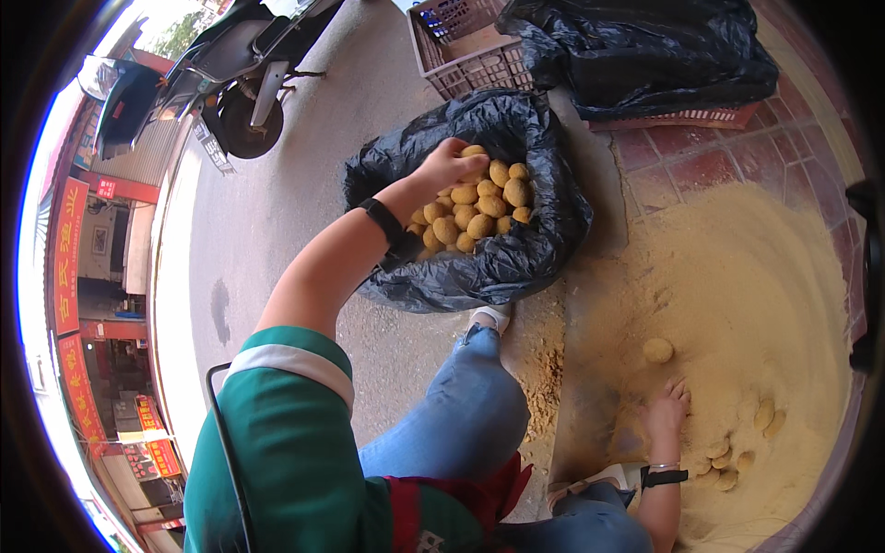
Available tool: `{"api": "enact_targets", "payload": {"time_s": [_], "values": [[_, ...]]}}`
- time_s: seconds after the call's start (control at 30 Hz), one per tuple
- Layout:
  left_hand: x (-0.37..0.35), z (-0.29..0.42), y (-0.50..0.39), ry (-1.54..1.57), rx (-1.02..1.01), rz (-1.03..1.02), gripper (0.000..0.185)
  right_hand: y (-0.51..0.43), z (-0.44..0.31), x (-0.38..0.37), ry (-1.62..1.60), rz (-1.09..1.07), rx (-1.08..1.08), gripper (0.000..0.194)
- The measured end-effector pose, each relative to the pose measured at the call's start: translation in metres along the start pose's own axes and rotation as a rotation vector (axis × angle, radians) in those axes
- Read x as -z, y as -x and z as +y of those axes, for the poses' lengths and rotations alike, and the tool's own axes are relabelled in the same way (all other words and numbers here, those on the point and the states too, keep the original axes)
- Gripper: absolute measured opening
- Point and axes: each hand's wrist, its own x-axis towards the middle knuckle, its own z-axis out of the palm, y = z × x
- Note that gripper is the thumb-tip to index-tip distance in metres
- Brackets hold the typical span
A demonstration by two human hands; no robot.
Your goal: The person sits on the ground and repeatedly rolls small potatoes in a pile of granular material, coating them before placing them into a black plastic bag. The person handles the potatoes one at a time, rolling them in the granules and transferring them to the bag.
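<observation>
My left hand (453, 168) reaches into a crate-like container lined with a black plastic bag (442, 290), its fingers around an egg-shaped item coated in yellow-brown powder (473, 151). Several more coated eggs (468, 211) lie piled under that hand. Lower right, my right hand (666, 409) rests palm down on a spread of yellow-brown powder (747, 276), with nothing visible in it. One coated egg (658, 350) lies just beyond its fingertips. Several others (722, 460) sit half-buried to the right of my wrist.
A plastic crate (477, 69) stands behind the lined container. Beside it, black plastic (650, 55) covers another crate (677, 119). A parked motorbike (249, 104) is at upper left. My knee (449, 422) is bent below the container, near crumbs (545, 387) on the pavement.
</observation>
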Motion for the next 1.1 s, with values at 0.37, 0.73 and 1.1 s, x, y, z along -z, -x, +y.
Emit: {"api": "enact_targets", "payload": {"time_s": [0.37, 0.73, 1.1], "values": [[0.061, -0.227, -0.069, -0.553, 0.219, 0.255, 0.050, -0.010, 0.003, 0.019, 0.024, -0.122, -0.010, 0.087], [0.037, -0.145, -0.045, -0.258, -0.197, 0.583, 0.024, -0.009, 0.002, 0.018, 0.009, -0.098, -0.012, 0.083], [-0.281, 0.042, 0.081, -0.316, -0.705, -0.824, 0.037, -0.011, 0.005, 0.004, 0.056, -0.076, -0.034, 0.077]]}}
